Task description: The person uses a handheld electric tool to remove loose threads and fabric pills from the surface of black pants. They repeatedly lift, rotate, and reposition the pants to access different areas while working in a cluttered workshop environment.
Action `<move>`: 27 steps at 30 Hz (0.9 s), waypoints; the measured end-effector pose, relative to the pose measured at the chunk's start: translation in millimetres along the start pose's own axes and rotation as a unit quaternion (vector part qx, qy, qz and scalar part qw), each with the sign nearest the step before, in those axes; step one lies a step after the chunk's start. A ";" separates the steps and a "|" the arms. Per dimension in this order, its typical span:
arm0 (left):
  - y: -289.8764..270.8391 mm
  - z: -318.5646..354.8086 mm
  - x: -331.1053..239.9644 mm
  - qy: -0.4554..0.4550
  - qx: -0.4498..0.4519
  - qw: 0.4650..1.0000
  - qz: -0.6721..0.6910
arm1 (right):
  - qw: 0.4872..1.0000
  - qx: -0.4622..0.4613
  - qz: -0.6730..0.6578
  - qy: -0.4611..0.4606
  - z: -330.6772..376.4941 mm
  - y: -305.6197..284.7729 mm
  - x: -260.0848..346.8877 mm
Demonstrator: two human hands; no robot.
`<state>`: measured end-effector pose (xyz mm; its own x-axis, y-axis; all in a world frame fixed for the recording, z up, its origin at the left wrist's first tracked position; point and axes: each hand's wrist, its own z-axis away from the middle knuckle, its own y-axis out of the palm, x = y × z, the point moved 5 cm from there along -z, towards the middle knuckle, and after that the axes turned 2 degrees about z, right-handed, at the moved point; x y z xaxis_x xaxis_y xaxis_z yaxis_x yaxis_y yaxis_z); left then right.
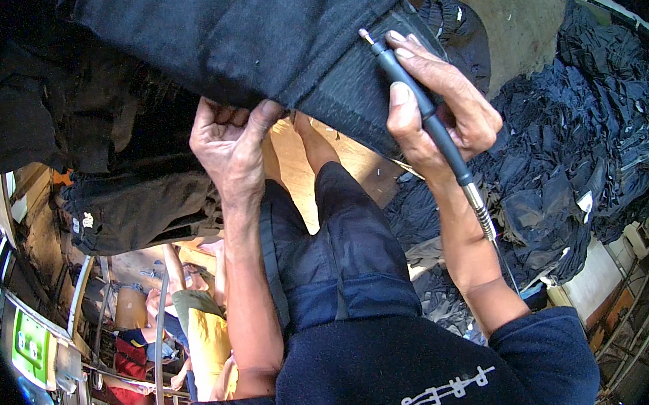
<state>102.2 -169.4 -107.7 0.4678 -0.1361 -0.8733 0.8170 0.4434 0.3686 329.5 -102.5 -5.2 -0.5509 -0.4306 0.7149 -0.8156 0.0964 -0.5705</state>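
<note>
Brown floor [522,19] showed past the right side of a big black cloth [247,46], which was up in front of the person. Far to the left of the black cloth, and closer to the body, was a bright green thing [30,348]. Next came some dark folded clothes [145,208] with a small white mark, just to the left of the cloth's near edge. Other people [207,343] were also left of the cloth, farther back toward the body, and they looked small. At the near edge of the cloth was the left hand [233,141]. Its grip was closed, with the thumb and fingers pinching that edge. On the right part of the cloth was the right hand [444,101]. Its grip was closed around a dark pen-shaped tool [431,118]. The tool's pale tip was over the cloth, but I could not tell if they touched. Way over to the right of the cloth was a big, messy heap of dark clothing [554,149].
</note>
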 end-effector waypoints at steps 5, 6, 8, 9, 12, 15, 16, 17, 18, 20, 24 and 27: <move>0.0 0.2 1.1 -0.010 0.005 1.000 -0.004 | 1.000 0.007 -0.020 -0.015 0.8 2.6 1.7; -0.5 0.1 1.0 -0.008 0.004 1.000 -0.004 | 0.999 0.008 -0.023 -0.020 0.6 2.7 2.6; -1.2 0.3 1.4 -0.008 0.004 1.000 0.001 | 0.999 0.011 -0.025 -0.030 -0.1 3.4 4.5; -1.6 0.5 1.5 -0.007 0.003 1.000 0.005 | 0.999 0.007 -0.024 -0.033 -0.9 3.4 4.9; -1.5 0.7 2.0 -0.009 0.008 1.000 0.019 | 0.999 -0.001 -0.026 -0.047 -3.8 3.7 6.0; -1.2 1.2 2.1 -0.009 0.005 1.000 0.018 | 0.998 0.014 -0.032 -0.046 -5.3 3.8 7.2; -1.0 1.3 2.1 -0.009 0.005 1.000 0.016 | 0.998 0.015 -0.035 -0.048 -5.6 4.0 7.5; -0.7 1.2 2.0 -0.008 0.005 1.000 0.015 | 0.998 0.018 -0.033 -0.049 -5.6 4.3 7.8; -0.5 1.1 1.8 -0.006 0.006 1.000 0.011 | 0.998 0.012 -0.038 -0.052 -5.6 3.9 8.2; -0.7 0.6 2.0 -0.008 0.004 1.000 0.009 | 0.997 0.019 -0.046 -0.058 -4.7 5.4 9.5; -1.5 -0.4 4.3 -0.030 0.003 1.000 0.007 | 0.995 0.034 -0.060 -0.066 -3.3 8.2 10.8; -1.8 -0.5 4.1 -0.027 0.000 1.000 0.002 | 0.995 0.044 -0.064 -0.067 -4.0 9.3 9.6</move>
<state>102.5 -170.4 -112.1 0.4883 -0.1829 -0.8533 0.8156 0.4435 0.3717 315.9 -102.2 -2.0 -0.4096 -0.5510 0.7271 -0.8557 -0.0441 -0.5155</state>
